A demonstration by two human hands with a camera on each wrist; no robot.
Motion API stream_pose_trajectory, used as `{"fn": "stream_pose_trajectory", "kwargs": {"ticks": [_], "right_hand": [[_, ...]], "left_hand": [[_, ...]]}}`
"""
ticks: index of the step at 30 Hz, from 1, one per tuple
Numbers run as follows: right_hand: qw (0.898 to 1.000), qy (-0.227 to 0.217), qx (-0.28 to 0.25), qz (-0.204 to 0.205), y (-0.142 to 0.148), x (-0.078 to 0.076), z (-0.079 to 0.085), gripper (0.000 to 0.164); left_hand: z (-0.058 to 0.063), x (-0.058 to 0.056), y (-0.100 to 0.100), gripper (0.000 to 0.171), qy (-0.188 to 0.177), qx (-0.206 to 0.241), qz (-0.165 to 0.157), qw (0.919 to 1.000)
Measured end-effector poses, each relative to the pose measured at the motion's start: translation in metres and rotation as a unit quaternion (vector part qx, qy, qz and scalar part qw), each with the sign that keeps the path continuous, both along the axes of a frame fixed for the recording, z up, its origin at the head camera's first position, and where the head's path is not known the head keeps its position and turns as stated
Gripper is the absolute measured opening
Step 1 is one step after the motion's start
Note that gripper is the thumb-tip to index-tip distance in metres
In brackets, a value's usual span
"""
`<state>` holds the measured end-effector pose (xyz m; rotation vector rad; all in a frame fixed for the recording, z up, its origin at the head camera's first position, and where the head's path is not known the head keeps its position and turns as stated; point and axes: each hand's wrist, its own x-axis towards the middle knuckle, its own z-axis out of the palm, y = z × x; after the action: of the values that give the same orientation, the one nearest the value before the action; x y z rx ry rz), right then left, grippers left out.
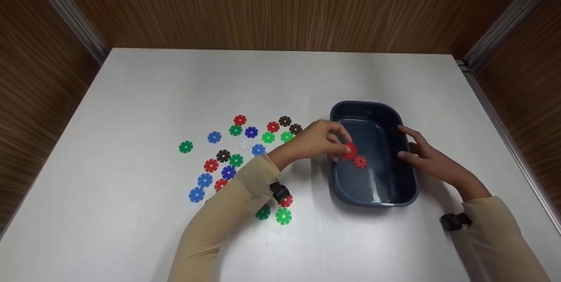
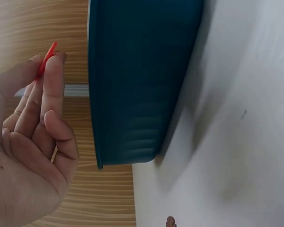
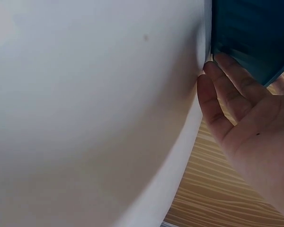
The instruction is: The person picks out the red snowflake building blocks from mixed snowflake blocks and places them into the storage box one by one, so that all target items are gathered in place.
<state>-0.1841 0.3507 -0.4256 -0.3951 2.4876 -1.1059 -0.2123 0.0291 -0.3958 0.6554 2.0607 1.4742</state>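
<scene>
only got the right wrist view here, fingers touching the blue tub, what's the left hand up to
Observer: The left hand is pinching a red disc above the blue tub.
Operator: any other discs by the one it's holding
Observer: Yes, a second red disc shows against the tub's floor; I can't tell whether it rests there.
Operator: and the rest of the discs
Observer: Many notched discs are spread on the white table, left of the tub in the head view.

One tub; visible discs: eight red, seven green, six blue, three brown, one white.
</scene>
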Motion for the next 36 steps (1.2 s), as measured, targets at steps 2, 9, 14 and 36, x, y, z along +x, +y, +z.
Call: {"fn": "stream_pose_trajectory", "kwargs": {"ticks": [2,9,14,36], "right_hand": [[1.000,-0.002,-0.002,-0.001,0.000,0.000,0.001,0.068],[1.000,-0.008,-0.008,0.000,0.000,-0.001,0.000,0.069],[1.000,0.002,0.006,0.006,0.001,-0.002,0.000,0.068],[1.000,0.000,0.012,0.011,-0.005,-0.006,0.001,0.068]], "left_hand": [[-0.002,0.001,0.003,0.022,-0.001,-0.001,-0.004,1.0000],[-0.003,0.003,0.002,0.028,0.024,-0.031,-0.027,0.9989],[0.002,0.002,-0.010,0.031,0.066,-0.046,-0.038,0.9961],[0.028,0.004,-0.105,0.035,0.119,-0.058,0.024,0.9909]]}}
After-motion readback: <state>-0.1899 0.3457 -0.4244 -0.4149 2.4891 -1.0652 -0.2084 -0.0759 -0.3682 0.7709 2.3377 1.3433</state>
